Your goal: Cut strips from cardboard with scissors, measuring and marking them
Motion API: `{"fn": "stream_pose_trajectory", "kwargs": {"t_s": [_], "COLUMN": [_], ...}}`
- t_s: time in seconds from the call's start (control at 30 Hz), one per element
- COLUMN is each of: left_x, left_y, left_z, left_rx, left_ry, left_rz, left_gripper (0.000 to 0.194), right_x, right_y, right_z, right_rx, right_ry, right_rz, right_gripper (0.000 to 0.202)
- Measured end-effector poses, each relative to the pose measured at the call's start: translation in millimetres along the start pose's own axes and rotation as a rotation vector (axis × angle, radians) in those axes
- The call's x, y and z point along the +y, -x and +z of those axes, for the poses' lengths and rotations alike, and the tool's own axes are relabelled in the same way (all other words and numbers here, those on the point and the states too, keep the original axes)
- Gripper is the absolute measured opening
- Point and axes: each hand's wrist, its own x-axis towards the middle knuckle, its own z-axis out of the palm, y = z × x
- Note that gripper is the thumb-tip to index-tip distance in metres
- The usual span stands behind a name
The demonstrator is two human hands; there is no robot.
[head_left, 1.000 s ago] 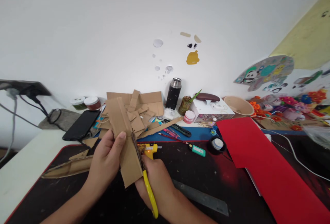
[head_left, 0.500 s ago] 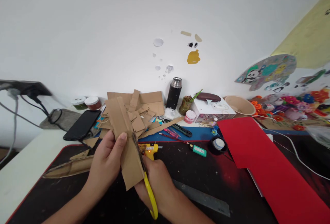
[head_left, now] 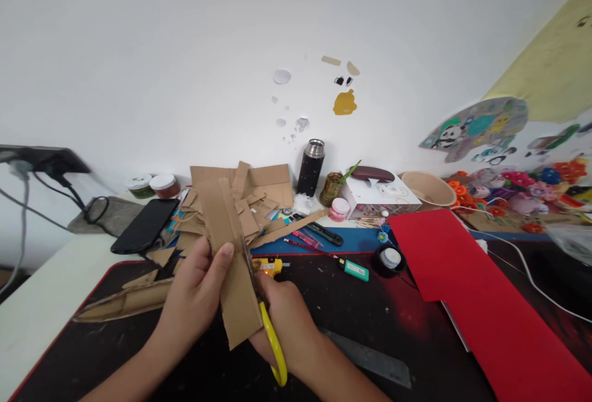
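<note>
Evidently, the trimming was partway along. At nine o'clock from the strip I held, a long pointed cardboard piece (head_left: 124, 301) lay on the counter (head_left: 34, 315), looking already shaped. My left hand (head_left: 197, 288) pinched the cardboard strip (head_left: 238, 297) near its middle, thumb on top, its far end toward eleven o'clock. A glue gun (head_left: 272, 267) lay at three, its light glowing, untouched. At five, the scissors (head_left: 274, 337) ran along the strip's right edge, my right hand (head_left: 289, 319) closed round their handles. No offcut showed free, so I judged the cut unfinished; how deep it went, I couldn't tell.
</note>
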Motion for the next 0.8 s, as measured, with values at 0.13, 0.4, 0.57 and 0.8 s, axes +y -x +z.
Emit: {"fn": "stream_pose_trajectory", "kwargs": {"t_s": [0.13, 0.4, 0.57, 0.8], "left_x": [1, 1, 6, 2], "left_y": [3, 9, 11, 7], "left_z": [3.5, 2.6, 4.6, 3.5], "left_rx": [0.019, 0.013, 0.033, 0.029], "left_ry": [-0.015, 0.141, 0.061, 0.004], "left_rz": [0.004, -0.129, -0.026, 0.033], "left_gripper": [0.057, 0.057, 0.058, 0.055], "right_x": [7, 10, 2, 3], "right_y": [-6, -9, -11, -16], "right_z": [3, 28, 27, 30], "right_rx": [-0.009, 0.043, 0.047, 0.077], "right_ry": [-0.177, -0.654, -1.003, -1.077], "right_rz": [0.061, 0.258, 0.387, 0.434], "right_gripper": [0.026, 0.049, 0.032, 0.027]}}
